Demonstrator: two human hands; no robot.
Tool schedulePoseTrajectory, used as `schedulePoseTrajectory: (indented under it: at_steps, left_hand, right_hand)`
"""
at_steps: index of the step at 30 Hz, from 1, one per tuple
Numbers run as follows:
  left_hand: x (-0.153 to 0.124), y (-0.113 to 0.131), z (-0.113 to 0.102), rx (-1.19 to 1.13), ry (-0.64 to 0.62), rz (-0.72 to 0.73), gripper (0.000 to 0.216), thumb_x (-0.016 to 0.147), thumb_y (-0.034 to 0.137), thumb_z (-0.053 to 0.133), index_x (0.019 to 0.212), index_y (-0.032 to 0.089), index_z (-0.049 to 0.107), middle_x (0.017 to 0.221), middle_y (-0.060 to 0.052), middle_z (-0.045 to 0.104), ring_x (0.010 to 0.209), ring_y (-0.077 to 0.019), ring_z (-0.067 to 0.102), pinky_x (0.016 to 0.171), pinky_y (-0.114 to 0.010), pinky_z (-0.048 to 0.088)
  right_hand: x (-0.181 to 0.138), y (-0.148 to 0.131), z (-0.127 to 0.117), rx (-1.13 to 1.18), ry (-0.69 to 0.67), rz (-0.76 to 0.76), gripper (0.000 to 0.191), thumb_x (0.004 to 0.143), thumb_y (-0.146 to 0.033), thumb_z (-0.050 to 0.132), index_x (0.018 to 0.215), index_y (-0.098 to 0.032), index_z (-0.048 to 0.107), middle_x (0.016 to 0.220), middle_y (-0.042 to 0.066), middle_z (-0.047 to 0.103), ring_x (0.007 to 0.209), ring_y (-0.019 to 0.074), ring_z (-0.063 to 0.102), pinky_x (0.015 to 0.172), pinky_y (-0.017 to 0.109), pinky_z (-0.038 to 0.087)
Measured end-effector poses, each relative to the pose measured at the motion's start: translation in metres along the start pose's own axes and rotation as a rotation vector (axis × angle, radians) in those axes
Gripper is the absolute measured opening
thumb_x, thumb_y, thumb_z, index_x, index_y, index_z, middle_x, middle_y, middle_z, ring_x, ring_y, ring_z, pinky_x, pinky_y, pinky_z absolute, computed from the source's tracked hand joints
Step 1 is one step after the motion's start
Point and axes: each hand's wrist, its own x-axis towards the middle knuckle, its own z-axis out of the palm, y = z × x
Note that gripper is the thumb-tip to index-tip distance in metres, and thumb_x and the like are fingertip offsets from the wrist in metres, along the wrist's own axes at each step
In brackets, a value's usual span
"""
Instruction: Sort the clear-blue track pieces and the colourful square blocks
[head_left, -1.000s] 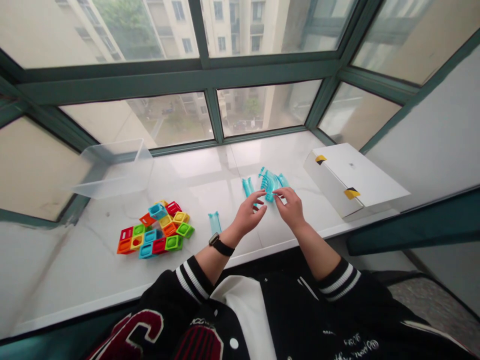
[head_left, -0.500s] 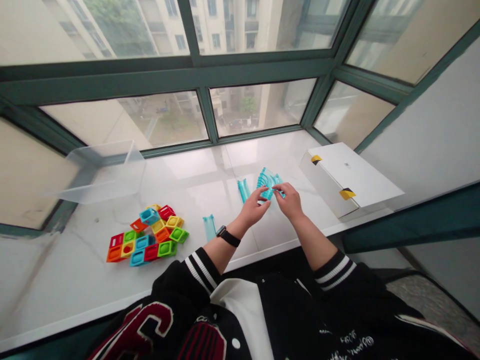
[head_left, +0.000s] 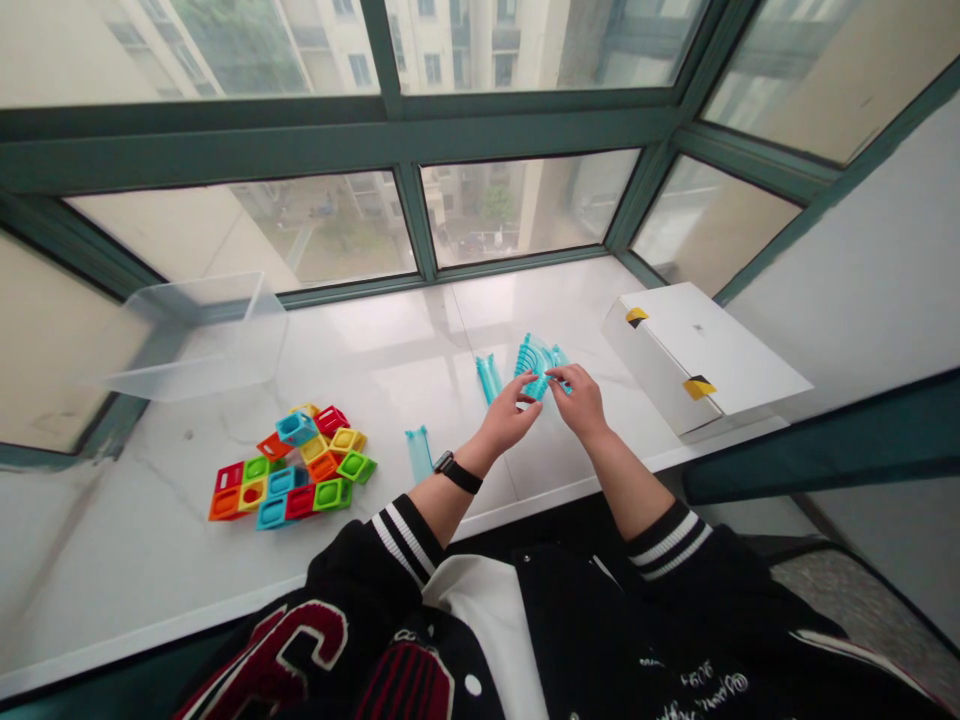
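A translucent blue curved track piece (head_left: 527,352) with ribbed arcs lies in front of both hands. My left hand (head_left: 514,412) grips its near edge with curled fingers and thumb. Beside it, the fingertips of my right hand (head_left: 577,398) are pinched at the piece's right side, close to the left fingertips. Another blue end (head_left: 559,354) shows behind my right fingers; whether it is a separate piece I cannot tell. Just left of the hands is a straight blue track piece (head_left: 488,378). A second straight track piece (head_left: 418,453) lies nearer me, partly behind my left wrist.
Colourful plastic blocks (head_left: 300,480) are grouped on the white ledge (head_left: 180,540) to the left. Behind them stands a clear plastic bin (head_left: 202,345). A white box (head_left: 712,350) with yellow-and-black tabs sits at the right. Green-framed windows (head_left: 420,225) border the back.
The camera view has tilted slightly. Both hands stay almost in place on the blue curved track piece.
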Motion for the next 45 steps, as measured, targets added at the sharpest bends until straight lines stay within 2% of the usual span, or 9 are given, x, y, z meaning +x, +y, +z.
schedulePoseTrajectory:
  at_steps: [4,10,16,23,37,41,45]
  left_hand:
    - [0.0,-0.002,0.001,0.003,0.0,-0.01,0.052,0.092,0.021,0.067,0.143,0.026,0.057,0.163,-0.013,0.048,0.104,-0.0189,0.071,0.071,-0.027,0.057]
    - [0.001,-0.006,0.001,0.008,0.011,-0.017,0.067,0.091,0.023,0.07,0.153,0.025,0.044,0.161,-0.016,0.048,0.106,-0.0201,0.07,0.078,-0.031,0.058]
    - [0.002,-0.011,0.003,-0.008,0.01,-0.032,0.075,0.091,0.026,0.073,0.158,0.027,0.037,0.165,-0.018,0.043,0.104,-0.0206,0.071,0.079,-0.032,0.059]
    - [0.002,-0.011,0.005,-0.014,0.011,-0.044,0.074,0.091,0.02,0.069,0.157,0.025,0.037,0.165,-0.018,0.044,0.105,-0.0209,0.071,0.077,-0.032,0.058]
    - [0.001,-0.006,0.003,-0.018,0.009,-0.06,0.074,0.089,0.023,0.071,0.157,0.026,0.04,0.165,-0.017,0.044,0.105,-0.0207,0.071,0.078,-0.032,0.059]
    - [-0.009,0.0,-0.011,-0.029,0.028,-0.026,0.07,0.089,0.028,0.072,0.154,0.026,0.046,0.162,-0.017,0.047,0.102,-0.0187,0.069,0.072,-0.028,0.057]
    - [-0.03,0.008,-0.051,0.026,0.05,0.001,0.049,0.092,0.032,0.069,0.139,0.023,0.062,0.142,-0.013,0.065,0.082,-0.0119,0.064,0.069,-0.025,0.054]
  right_hand:
    - [0.0,-0.002,-0.002,-0.005,-0.005,0.007,0.02,0.096,-0.022,0.06,0.11,-0.023,0.074,0.1,0.008,0.071,0.09,0.0238,0.067,0.087,0.04,0.057]
    - [-0.001,-0.002,-0.002,-0.005,0.011,0.039,0.034,0.092,-0.023,0.063,0.125,-0.022,0.069,0.1,0.007,0.07,0.087,0.0227,0.066,0.086,0.041,0.059]
    - [-0.003,-0.001,0.001,0.012,0.021,0.072,0.037,0.09,-0.023,0.063,0.127,-0.021,0.067,0.1,0.007,0.071,0.083,0.0221,0.066,0.086,0.042,0.06]
    - [-0.003,0.0,0.002,0.027,0.03,0.086,0.037,0.09,-0.024,0.062,0.126,-0.021,0.067,0.099,0.008,0.072,0.085,0.0232,0.067,0.084,0.042,0.061]
    - [-0.003,-0.001,-0.001,0.01,-0.001,0.07,0.036,0.092,-0.027,0.062,0.128,-0.022,0.066,0.102,0.008,0.073,0.085,0.0225,0.067,0.086,0.042,0.06]
    - [-0.012,0.002,-0.004,0.017,0.0,0.087,0.041,0.092,-0.032,0.064,0.132,-0.023,0.062,0.103,0.007,0.072,0.082,0.0217,0.067,0.083,0.041,0.06]
    - [-0.044,0.006,-0.005,0.019,0.046,0.184,0.028,0.094,-0.036,0.061,0.119,-0.022,0.065,0.084,0.001,0.069,0.072,0.0197,0.064,0.076,0.036,0.057]
